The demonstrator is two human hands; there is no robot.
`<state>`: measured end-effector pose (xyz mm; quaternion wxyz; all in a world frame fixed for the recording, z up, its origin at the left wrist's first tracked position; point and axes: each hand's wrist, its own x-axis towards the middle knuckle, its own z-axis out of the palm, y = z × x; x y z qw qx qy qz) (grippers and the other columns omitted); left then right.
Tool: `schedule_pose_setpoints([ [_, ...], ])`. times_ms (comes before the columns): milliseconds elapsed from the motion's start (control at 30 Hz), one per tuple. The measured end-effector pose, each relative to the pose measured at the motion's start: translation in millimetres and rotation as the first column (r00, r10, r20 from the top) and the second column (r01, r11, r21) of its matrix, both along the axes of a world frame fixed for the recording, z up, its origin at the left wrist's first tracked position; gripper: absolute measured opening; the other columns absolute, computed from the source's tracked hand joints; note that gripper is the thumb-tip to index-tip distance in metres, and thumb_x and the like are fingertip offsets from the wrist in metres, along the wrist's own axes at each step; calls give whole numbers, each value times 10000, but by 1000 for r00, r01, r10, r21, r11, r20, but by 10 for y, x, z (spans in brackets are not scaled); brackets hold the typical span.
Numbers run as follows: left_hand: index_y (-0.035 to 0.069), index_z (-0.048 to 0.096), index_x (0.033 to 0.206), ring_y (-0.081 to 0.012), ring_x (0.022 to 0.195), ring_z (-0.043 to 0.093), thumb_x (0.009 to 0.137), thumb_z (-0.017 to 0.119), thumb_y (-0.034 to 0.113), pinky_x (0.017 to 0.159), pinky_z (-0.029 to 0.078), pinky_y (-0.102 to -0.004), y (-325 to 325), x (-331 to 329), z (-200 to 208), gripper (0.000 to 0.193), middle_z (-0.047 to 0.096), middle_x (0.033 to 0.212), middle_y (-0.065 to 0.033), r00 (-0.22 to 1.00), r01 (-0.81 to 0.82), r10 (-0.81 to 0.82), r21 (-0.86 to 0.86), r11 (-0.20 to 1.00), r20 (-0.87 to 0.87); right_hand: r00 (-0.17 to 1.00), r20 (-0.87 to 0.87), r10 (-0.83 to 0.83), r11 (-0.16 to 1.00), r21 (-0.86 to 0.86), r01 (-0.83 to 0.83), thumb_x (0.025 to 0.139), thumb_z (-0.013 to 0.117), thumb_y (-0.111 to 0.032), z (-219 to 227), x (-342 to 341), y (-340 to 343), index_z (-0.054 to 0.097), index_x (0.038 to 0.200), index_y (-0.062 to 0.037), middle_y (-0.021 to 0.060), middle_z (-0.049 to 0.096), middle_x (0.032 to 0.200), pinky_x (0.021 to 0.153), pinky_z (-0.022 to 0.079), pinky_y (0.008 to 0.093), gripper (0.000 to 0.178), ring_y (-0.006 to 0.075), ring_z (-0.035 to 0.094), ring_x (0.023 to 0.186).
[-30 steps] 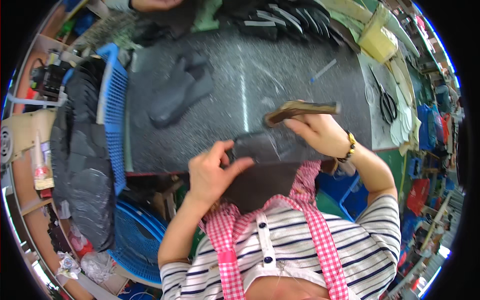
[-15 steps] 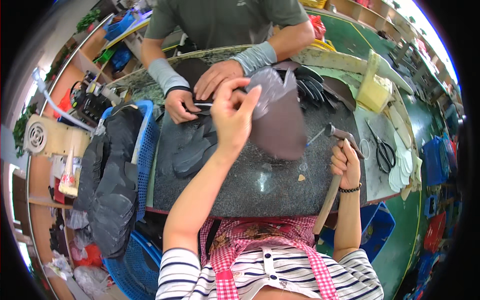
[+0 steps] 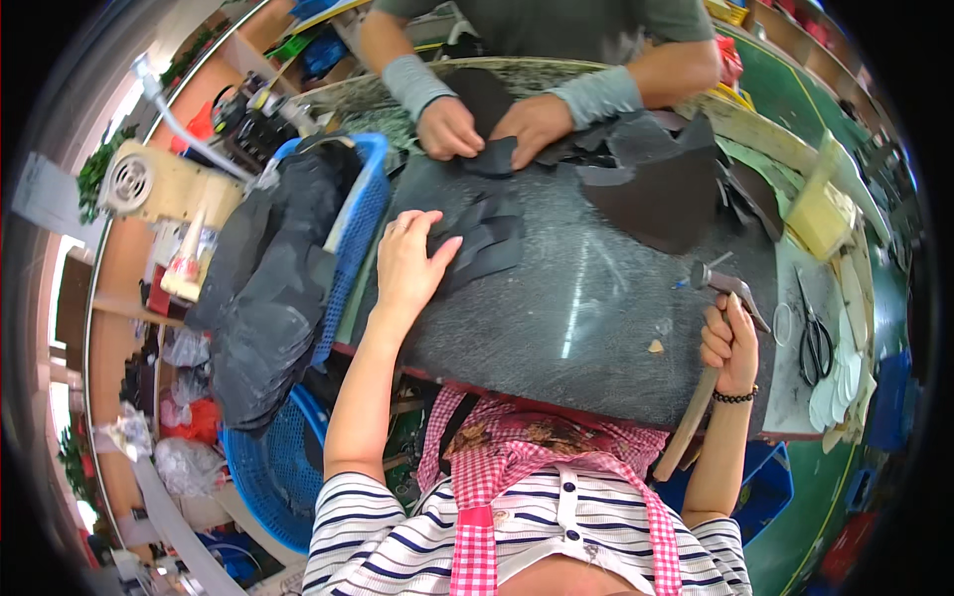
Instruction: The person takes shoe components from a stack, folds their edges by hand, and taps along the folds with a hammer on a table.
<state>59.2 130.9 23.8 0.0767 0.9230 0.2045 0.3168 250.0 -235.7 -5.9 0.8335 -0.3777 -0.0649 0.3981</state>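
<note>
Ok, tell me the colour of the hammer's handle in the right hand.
Light tan wood; the hammer in the right hand shows best in the head view.

Left hand on a stack of cut pieces near the left edge of the stone slab. Right hand with a hammer at the slab's right edge. Beyond that edge, scissors. Left of the slab, a basket full of pieces.
</note>
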Motion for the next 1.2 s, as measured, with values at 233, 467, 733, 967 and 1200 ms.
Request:
schedule_pose_setpoints([
  [233, 43, 715, 945, -282, 768, 673, 827, 711, 294, 738, 509, -345, -516, -933, 1136, 278, 700, 810, -109, 948, -251, 236, -44, 967, -215, 995, 44, 94, 995, 21, -95, 1033, 426, -238, -266, 140, -268, 497, 1050, -81, -42, 317, 659, 337, 219, 175, 173, 24, 251, 431],
  [467, 3, 670, 1072, -358, 986, 631, 831, 664, 502, 856, 481, -430, 159, -2200, 1457, 554, 656, 1079, -202, 653, -754, 749, -5, 657, -112, 972, 119, 202, 973, -134, -186, 971, 497, -127, 64, -84, 137, 463, 1112, -61, -45, 332, 664, 356, 243, 164, 159, 18, 272, 444],
  [733, 1, 601, 1198, -368, 1104, 582, 843, 669, 468, 934, 450, -407, 285, -2723, 1187, 591, 603, 1187, -221, 749, -662, 657, -76, 745, -84, 750, 311, 583, 786, -449, -425, 879, 586, -84, 726, -581, 1036, 439, 1053, -43, -26, 448, 690, 415, 334, 188, 231, 31, 370, 473],
  [967, 69, 671, 1046, -295, 1076, 595, 668, 827, 252, 928, 466, -376, 111, -2064, 1160, 449, 635, 1153, -106, 964, -114, 125, 58, 992, -233, 299, 704, 644, 752, -513, -413, 881, 619, -150, 976, -1145, 2067, 521, 1116, 1, -30, 488, 751, 601, 430, 227, 296, 40, 482, 666],
  [1200, 39, 676, 930, -315, 843, 652, 756, 740, 204, 749, 518, -401, 402, -1865, 1218, 248, 675, 861, -129, 845, 11, -24, -27, 1000, -533, 152, 842, 518, 764, -375, -526, 891, 600, -170, 982, -1629, 2629, 569, 1018, -9, 52, 519, 783, 639, 450, 319, 208, 125, 489, 675],
])
